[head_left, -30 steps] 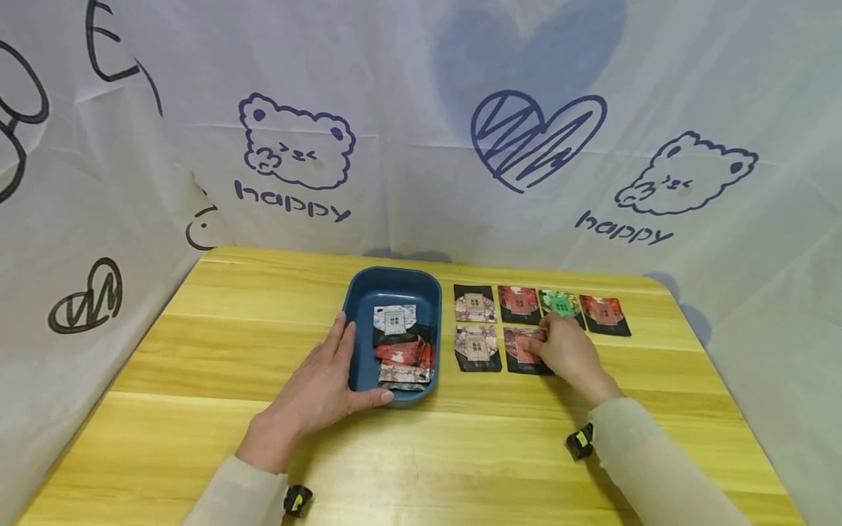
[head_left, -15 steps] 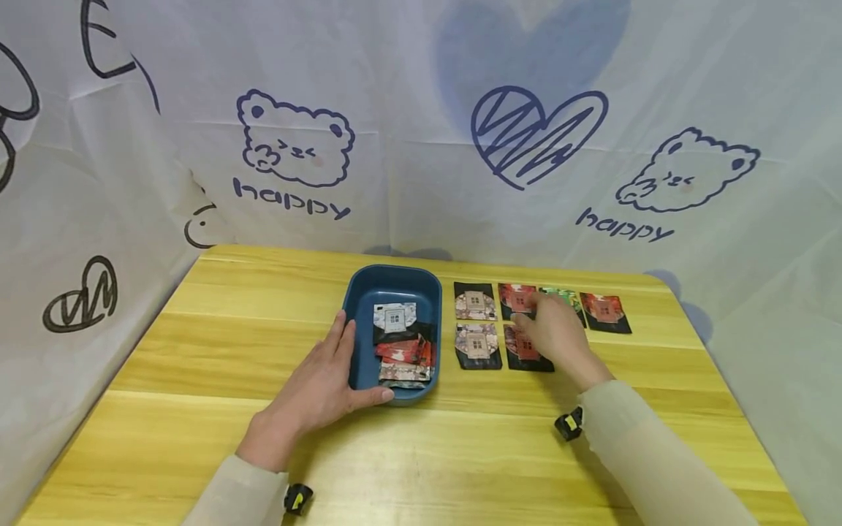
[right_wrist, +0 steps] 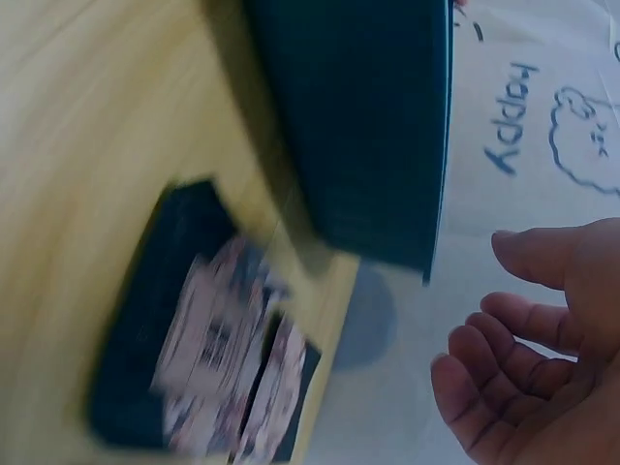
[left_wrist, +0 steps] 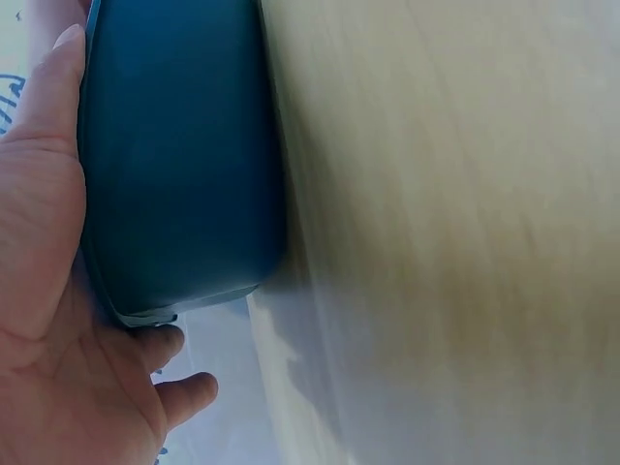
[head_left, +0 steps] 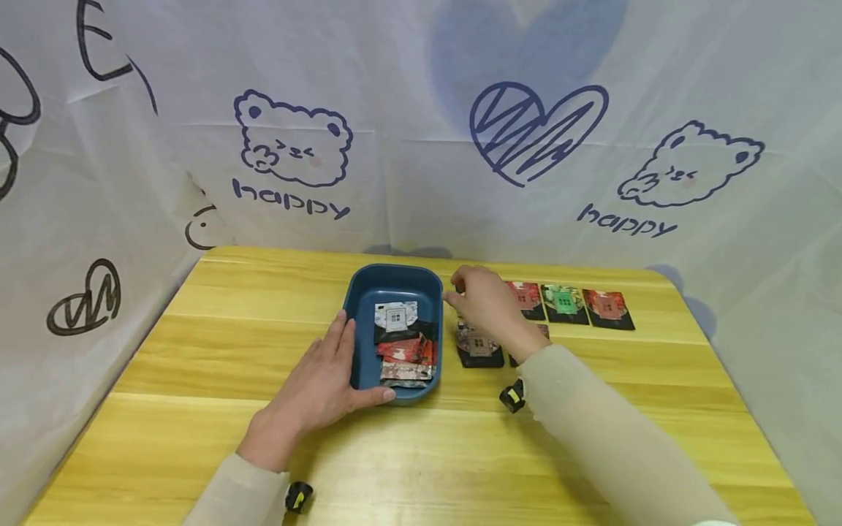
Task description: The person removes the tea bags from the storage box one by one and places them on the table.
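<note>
My left hand [head_left: 316,394] rests against a blue plastic bin [head_left: 395,277], straight fingers along its left side and thumb at the near corner. Inside the bin lie small printed sachets, a white one [head_left: 396,318] on top and red ones [head_left: 403,351] nearer me. My right hand [head_left: 487,303] hovers over the left end of the laid-out sachets, fingertips close to the bin's right rim. In the right wrist view its fingers are loosely bent with nothing between them, and a beige sachet [right_wrist: 213,320] lies below. The hand hides the back-left sachet in the head view.
Along the back row lie a red sachet [head_left: 524,298], a green sachet [head_left: 564,302] and another red sachet [head_left: 608,307]. A beige sachet [head_left: 480,345] lies in the front row, its neighbour mostly under my right wrist. White printed cloth [head_left: 421,190] hangs behind the wooden table [head_left: 395,467].
My right hand has moved left from the front-row red sachet, across the sachets, to beside the bin. The left hand and the bin have stayed in place.
</note>
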{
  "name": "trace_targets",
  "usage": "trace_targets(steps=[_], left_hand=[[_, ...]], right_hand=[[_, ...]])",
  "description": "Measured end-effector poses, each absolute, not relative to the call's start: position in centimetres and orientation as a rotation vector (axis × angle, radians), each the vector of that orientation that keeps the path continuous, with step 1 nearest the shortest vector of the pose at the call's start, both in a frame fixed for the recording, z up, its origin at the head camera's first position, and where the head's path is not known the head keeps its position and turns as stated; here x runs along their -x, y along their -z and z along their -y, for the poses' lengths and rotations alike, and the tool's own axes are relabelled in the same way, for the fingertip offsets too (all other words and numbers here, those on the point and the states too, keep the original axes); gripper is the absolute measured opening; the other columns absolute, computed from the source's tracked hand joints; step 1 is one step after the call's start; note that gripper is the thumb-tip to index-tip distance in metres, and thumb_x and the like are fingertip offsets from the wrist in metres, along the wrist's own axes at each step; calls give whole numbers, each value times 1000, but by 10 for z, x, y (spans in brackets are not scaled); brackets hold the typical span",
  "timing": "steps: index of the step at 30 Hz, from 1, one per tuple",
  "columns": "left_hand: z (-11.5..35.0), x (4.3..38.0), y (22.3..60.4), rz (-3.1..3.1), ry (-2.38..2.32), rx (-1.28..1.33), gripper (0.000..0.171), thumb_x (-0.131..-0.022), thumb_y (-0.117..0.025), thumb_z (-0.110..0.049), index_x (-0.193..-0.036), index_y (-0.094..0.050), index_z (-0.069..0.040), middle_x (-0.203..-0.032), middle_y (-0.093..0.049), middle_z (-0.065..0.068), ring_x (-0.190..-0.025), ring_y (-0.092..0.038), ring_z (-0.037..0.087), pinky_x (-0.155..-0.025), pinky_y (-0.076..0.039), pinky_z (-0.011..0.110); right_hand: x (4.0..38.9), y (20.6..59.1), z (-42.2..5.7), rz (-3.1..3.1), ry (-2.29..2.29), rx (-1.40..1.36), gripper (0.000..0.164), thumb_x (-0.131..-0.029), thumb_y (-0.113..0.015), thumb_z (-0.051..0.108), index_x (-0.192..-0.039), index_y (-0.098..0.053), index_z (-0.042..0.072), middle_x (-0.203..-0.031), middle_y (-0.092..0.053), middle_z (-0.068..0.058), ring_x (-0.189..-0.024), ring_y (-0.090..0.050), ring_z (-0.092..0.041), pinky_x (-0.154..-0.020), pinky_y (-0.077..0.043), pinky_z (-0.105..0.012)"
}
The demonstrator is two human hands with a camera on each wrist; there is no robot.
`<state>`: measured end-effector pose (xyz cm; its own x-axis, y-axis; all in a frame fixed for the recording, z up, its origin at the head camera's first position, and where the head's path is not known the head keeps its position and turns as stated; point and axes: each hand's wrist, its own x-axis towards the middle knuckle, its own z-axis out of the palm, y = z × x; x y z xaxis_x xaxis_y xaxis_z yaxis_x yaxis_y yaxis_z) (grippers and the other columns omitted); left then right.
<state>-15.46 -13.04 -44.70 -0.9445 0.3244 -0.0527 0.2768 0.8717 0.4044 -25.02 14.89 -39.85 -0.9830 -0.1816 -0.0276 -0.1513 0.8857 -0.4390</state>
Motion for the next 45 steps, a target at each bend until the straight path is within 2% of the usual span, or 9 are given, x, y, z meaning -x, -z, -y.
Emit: trace_targets(steps=[4, 11, 15, 21, 26, 40, 45], left_hand=[[130, 155, 444, -2937, -557, -492, 138, -78, -61, -92, -167, -16, 4, -177, -5, 22, -164, -12, 38, -130, -21, 58], [128, 157, 442, -2951, -546, -531, 137, -79, -61, -91, -166, -17, 5, -176, -6, 23, -164, -10, 39, -130, -20, 59], [127, 155, 443, -2936, -548, -531, 139, -78, -59, -93, -167, -16, 4, -176, -4, 23, -164, -8, 38, -131, -18, 60], [128, 155, 442, -2937, -560, -525, 138, -79, -57, -94, -167, -14, 3, -177, -2, 21, -165, -7, 36, -131, -17, 60], [130, 154, 442, -2937, -563, -524, 138, -79, -56, -94, -167, -14, 3, -177, -2, 21, -165, -7, 35, -131, -17, 59], [133, 153, 448, -2912, -581, -503, 138, -80, -55, -94, -167, -11, 3, -177, 2, 20, -165, -7, 34, -131, -17, 57], [133, 154, 449, -2917, -598, -514, 136, -81, -58, -91, -167, -13, 5, -177, 1, 22, -164, -9, 36, -130, -20, 59]], right_hand=[[254, 399, -123, -2981, 675, 353, 38, -105, -68, 34, -131, -69, 7, -118, -71, -11, -95, -69, -26, -84, -59, -45], [263, 407, -87, -2961, 629, 423, 32, -106, -67, 29, -129, -70, 7, -120, -74, -10, -98, -71, -25, -89, -60, -44], [266, 415, -76, -2911, 490, 484, 40, -106, -67, 28, -137, -66, 4, -126, -72, -14, -110, -70, -29, -95, -59, -46], [266, 424, -63, -2833, 336, 528, 62, -102, -72, 33, -151, -54, 0, -142, -64, -19, -132, -60, -35, -111, -51, -49], [266, 429, -57, -2820, 239, 533, 69, -100, -74, 40, -153, -53, 1, -146, -60, -21, -137, -55, -39, -118, -44, -51], [253, 431, -49, -2766, 63, 594, 68, -99, -71, 50, -146, -58, 3, -138, -66, -15, -133, -59, -34, -113, -49, -47], [243, 428, -51, -2796, -16, 651, 71, -98, -72, 54, -149, -59, 6, -146, -61, -17, -136, -55, -36, -111, -51, -49]])
